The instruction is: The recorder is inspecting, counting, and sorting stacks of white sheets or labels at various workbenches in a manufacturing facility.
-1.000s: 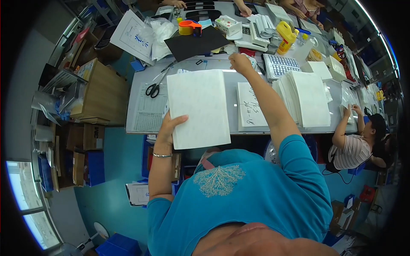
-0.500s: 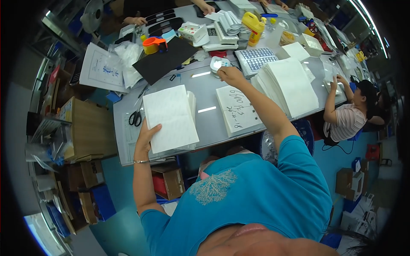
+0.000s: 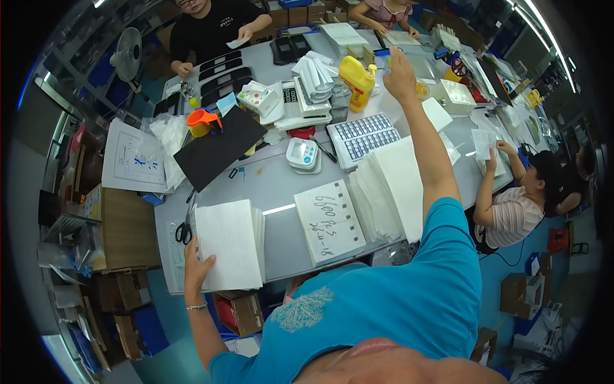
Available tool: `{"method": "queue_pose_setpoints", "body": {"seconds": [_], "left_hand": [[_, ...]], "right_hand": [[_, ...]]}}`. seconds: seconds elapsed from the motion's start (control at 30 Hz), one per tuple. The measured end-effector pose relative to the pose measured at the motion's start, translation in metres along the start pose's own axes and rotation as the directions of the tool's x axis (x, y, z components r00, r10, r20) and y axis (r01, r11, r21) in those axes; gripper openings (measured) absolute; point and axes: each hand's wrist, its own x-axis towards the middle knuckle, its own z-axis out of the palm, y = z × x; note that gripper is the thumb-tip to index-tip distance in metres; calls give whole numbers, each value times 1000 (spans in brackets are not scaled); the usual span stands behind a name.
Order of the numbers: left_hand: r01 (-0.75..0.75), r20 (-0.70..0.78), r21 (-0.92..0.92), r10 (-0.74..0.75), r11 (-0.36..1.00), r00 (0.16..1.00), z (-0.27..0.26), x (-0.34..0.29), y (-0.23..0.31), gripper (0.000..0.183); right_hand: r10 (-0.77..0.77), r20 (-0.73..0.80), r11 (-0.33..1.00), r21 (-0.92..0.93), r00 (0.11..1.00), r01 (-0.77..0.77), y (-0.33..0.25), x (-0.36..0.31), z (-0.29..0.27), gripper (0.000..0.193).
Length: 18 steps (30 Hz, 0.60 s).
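Note:
My left hand (image 3: 195, 264) grips the near left corner of a stack of white sheets (image 3: 231, 244) at the table's front edge; scissors (image 3: 184, 230) lie just beside it. My right hand (image 3: 400, 69) is stretched far across the grey table (image 3: 275, 185), next to a yellow bottle (image 3: 357, 78). Something small and blue shows at its fingertips, but whether the hand holds it is unclear. Beneath that arm lie a white card with handwriting (image 3: 329, 221) and a fanned pile of white sheets (image 3: 390, 189).
A black sheet (image 3: 217, 150), an orange cup (image 3: 201, 121), a round white device (image 3: 302, 155) and label trays (image 3: 364, 137) crowd the middle. Three other people work here: one in black (image 3: 211, 25), one in stripes (image 3: 511, 214), one at the far end (image 3: 384, 9). A cardboard box (image 3: 125, 227) stands at left.
My right hand has reached further across the table, from the middle to beside the yellow bottle. My view has shifted. My left hand stays on the white stack.

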Motion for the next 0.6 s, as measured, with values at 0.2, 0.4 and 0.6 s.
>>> {"method": "queue_pose_setpoints", "body": {"seconds": [0.2,0.4,0.6], "left_hand": [[201,-155,243,-167,949,974,8,-9,8,68],[253,-211,219,-208,942,955,15,-18,13,59],[268,-251,217,-212,939,945,21,-13,12,60]], "right_hand": [[-26,414,978,-178,910,109,61,12,93,64],[-165,337,982,141,927,124,70,1,101,58],[-68,396,997,57,916,50,70,11,94,52]]}}
